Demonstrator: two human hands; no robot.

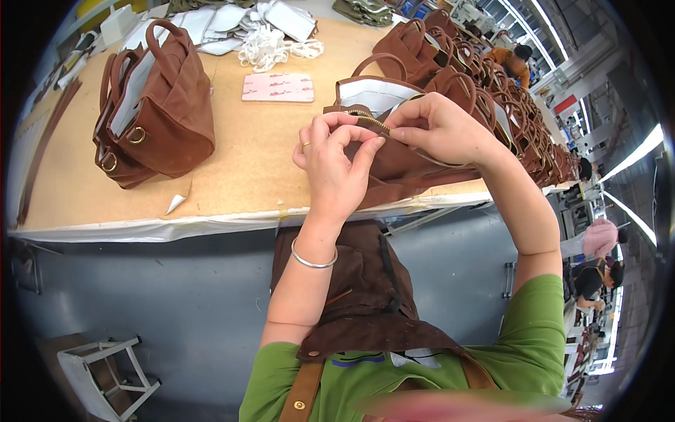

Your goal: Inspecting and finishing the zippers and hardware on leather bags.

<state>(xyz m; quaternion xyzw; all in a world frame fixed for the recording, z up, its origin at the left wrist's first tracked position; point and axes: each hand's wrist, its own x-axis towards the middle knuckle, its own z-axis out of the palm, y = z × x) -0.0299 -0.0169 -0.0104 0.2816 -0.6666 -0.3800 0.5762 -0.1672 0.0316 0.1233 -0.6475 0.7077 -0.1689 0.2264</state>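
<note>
While both hands work close together at the mouth of a brown bag [397, 169], just past twelve o'clock on the tan table [242, 151], I note the grip: right hand [441, 133] holds the brass-toothed zip [376, 124] in a narrow thumb-and-finger pinch; left hand [329, 165] appears to pinch the same edge just beside it, thumb and forefinger nearly meeting. To do this well, I judge: hold the zip edge taut between the two pinches, press teeth and tape flat so they do not twist, work in short lengths, and let the table bear the bag's weight. Pale lining [376, 95] best held clear of the teeth. Hard to make out: undersides of the fingertips, so exact left-hand contact is uncertain; no zip pull that I can pick out. Left end of the bag lost behind the left hand. Second brown bag [184, 116] at ten o'clock, whole. Massed brown bags [485, 77] toward two o'clock overlap too much to count, farthest ones shrinking into the curved rim.
</note>
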